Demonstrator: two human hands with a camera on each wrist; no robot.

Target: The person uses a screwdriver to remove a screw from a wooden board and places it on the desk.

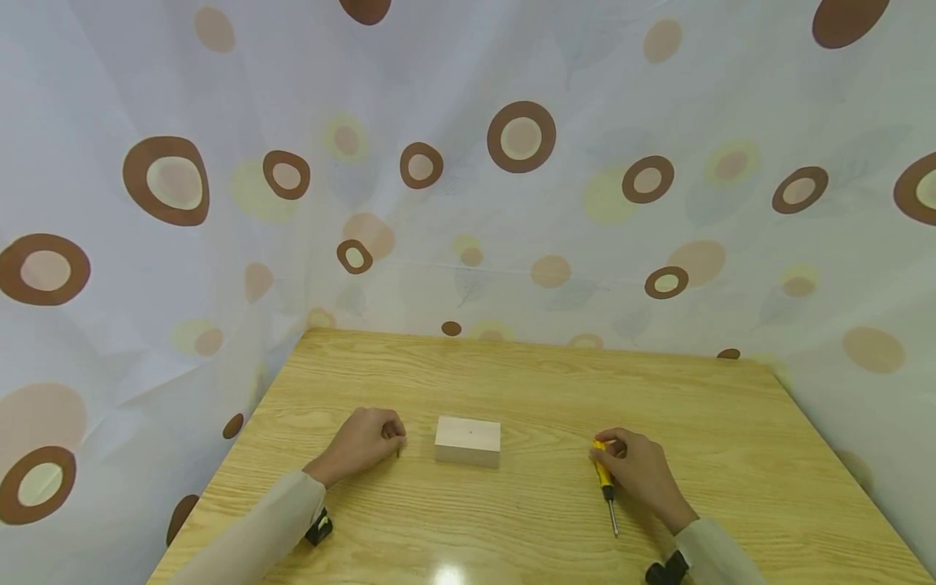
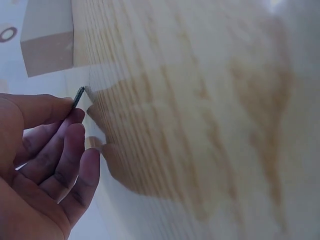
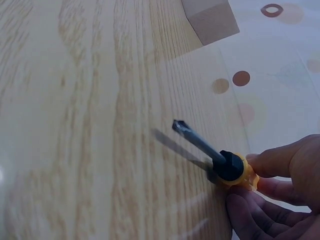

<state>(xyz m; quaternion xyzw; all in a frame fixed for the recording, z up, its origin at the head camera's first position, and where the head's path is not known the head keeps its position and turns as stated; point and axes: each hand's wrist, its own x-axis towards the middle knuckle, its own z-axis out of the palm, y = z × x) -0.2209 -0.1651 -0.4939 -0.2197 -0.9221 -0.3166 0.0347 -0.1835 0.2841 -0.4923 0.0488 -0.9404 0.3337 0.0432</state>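
A pale wooden block [image 1: 468, 435] with a small dark hole in its top lies on the table between my two hands. To its left, my left hand [image 1: 361, 440] pinches a small screw [image 2: 78, 97] between thumb and finger. The threaded end sticks out past the fingertips; the fingers hide its head. My right hand [image 1: 643, 467], to the right of the block, holds a screwdriver [image 1: 604, 478] by its yellow handle. Its metal shaft points toward me, low over the table, and the right wrist view shows a cross-shaped tip.
The wood-grain table [image 1: 468, 520] reaches back to a white curtain [image 1: 468, 195] with brown and yellow spots. That curtain also hangs along the left and right sides. A bright light reflection sits at the table's near edge.
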